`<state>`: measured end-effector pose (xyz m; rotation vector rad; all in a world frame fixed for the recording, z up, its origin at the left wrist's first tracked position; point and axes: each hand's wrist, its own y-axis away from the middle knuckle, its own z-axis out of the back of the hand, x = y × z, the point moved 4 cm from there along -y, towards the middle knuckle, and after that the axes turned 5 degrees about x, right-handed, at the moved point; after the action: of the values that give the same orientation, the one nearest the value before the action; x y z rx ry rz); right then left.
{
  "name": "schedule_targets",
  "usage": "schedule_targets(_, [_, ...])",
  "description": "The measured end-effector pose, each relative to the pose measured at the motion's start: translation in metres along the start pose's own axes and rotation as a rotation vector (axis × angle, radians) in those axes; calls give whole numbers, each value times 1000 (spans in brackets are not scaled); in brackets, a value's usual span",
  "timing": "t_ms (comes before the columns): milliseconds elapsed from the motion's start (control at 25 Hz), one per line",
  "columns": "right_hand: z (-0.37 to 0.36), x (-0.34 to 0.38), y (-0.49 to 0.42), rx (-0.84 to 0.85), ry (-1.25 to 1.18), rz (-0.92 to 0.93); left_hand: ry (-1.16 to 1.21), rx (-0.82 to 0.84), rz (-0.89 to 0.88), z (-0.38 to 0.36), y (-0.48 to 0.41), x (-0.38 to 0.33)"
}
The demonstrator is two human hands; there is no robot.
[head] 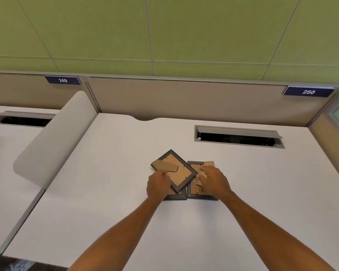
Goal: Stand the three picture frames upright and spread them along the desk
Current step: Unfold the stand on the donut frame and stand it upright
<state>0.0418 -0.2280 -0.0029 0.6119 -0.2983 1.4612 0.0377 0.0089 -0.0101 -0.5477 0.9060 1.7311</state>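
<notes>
Three dark picture frames lie face down on the white desk (262, 182), brown backs up. The top frame (179, 170) lies at an angle across the other two, its cardboard stand (164, 165) folded out flat. Under it, a second frame (177, 196) shows only its near edge. The right frame (195, 189) lies beside it, its stand (209, 163) poking out at the far end. My left hand (158, 184) grips the top frame's near left edge. My right hand (213, 181) rests on the right frame with fingers curled near the top frame's corner.
A cable hatch (239, 136) with a raised lid is set into the desk behind the frames. A curved grey divider (53, 141) stands at the left, a beige partition (184, 98) at the back, another partition (329, 137) at the right.
</notes>
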Motion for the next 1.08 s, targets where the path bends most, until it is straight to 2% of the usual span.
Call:
schedule_targets(80, [-2,3,-6,19,-32,-29,112,-7,140,-1,-2,11])
schedule_targets(240, [-13,8,-23,101,-21,-59,211,32,288,-10,-2,27])
schedule_targets(400, [-28,6,-39,170,35,-8,274,63,365,-25,-8,37])
schedule_targets(560, [-39,2,-51,165,8,13,410,88,425,-40,-6,38])
schedule_targets(920, [-46,-6,-67,142,-5,12,665,19,623,-58,-10,37])
schedule_targets(1080, [-46,-11,-71,163,-5,22,808,39,594,-62,-11,31])
